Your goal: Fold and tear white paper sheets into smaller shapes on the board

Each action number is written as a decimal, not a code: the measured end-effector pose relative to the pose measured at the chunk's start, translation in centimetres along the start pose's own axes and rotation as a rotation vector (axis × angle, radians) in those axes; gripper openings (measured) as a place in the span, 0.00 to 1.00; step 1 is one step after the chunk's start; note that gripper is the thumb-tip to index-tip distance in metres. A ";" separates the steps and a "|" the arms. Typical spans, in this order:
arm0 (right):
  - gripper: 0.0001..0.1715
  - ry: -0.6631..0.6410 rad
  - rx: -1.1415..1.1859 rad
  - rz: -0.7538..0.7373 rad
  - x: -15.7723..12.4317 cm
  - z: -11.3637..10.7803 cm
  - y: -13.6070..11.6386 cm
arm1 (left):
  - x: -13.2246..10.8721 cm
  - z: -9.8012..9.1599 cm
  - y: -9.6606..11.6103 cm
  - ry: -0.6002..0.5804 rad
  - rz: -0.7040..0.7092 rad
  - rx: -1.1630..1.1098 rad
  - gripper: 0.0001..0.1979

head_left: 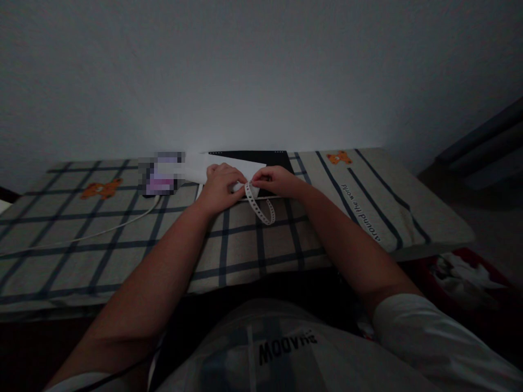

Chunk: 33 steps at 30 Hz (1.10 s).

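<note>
A narrow white strip with a row of dark holes or marks (256, 211) hangs in a loop over the table's near side. My right hand (280, 181) pinches its upper end between thumb and index finger. Close beside it, my left hand (223, 188) rests palm down on white paper (245, 164), its thumb and fingertips closed at the same end of the strip. The paper lies at a slant over a flat black notebook or folder (273, 157) with small light marks along its far edge. Part of the paper is hidden under my left hand.
A phone-like device with a blurred screen (161, 179) lies left of the paper, with a white cable (122, 224) running leftward. A checked cloth (171, 234) covers the table against a plain wall (261, 71). A red bin with crumpled white stuff (469, 277) stands at lower right.
</note>
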State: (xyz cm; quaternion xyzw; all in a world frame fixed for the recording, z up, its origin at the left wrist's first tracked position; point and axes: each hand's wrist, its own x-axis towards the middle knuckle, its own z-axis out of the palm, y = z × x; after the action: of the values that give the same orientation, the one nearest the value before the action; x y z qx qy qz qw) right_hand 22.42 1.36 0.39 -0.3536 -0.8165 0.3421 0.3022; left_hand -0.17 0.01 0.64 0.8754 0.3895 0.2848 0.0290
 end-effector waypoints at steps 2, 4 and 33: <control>0.15 -0.003 0.002 0.003 0.0 0.1 0.0 | 0.0 0.0 0.0 -0.003 0.009 -0.012 0.15; 0.14 0.006 0.007 0.005 0.1 0.2 0.0 | 0.0 0.1 0.1 -0.014 0.017 -0.019 0.17; 0.16 -0.012 0.003 -0.017 0.0 -0.2 -0.1 | 0.0 0.1 -0.2 0.007 -0.003 -0.045 0.25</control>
State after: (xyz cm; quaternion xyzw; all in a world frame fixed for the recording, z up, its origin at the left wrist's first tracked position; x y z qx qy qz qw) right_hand 22.50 1.36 0.55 -0.3442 -0.8206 0.3429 0.3009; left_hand -0.28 0.17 0.49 0.8730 0.3842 0.2965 0.0477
